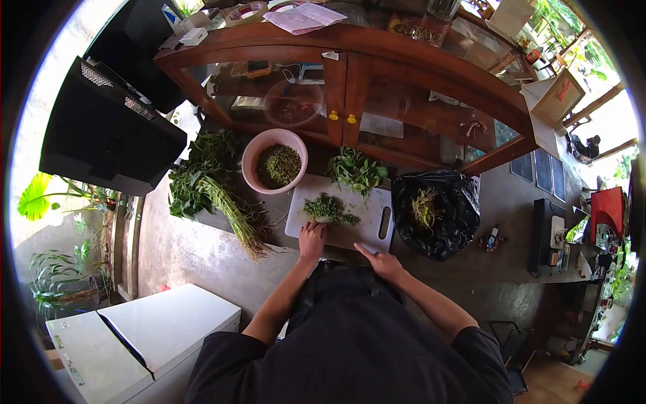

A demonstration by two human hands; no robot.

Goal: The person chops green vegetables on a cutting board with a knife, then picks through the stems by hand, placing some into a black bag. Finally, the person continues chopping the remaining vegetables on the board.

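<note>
A white cutting board (367,209) lies in front of me with a heap of chopped greens (328,209) in its middle. My left hand (312,238) rests at the board's near edge, fingers bent and close together beside the greens; what they hold, if anything, is hidden. At the near right edge is my right hand (383,262), its index finger stretched towards the board and the other fingers curled under around something I cannot make out. Leafy sprigs (356,168) lie across the board's far edge. Left of it stands a pink bowl (250,165) holding chopped greens.
A bundle of long-stemmed greens (225,202) with roots lies at the left. Right of the board, a black plastic bag (454,222) holds yellowish trimmings (424,207). Behind stands a wooden glass-fronted cabinet (346,87). A white refrigerator (168,323) is at lower left.
</note>
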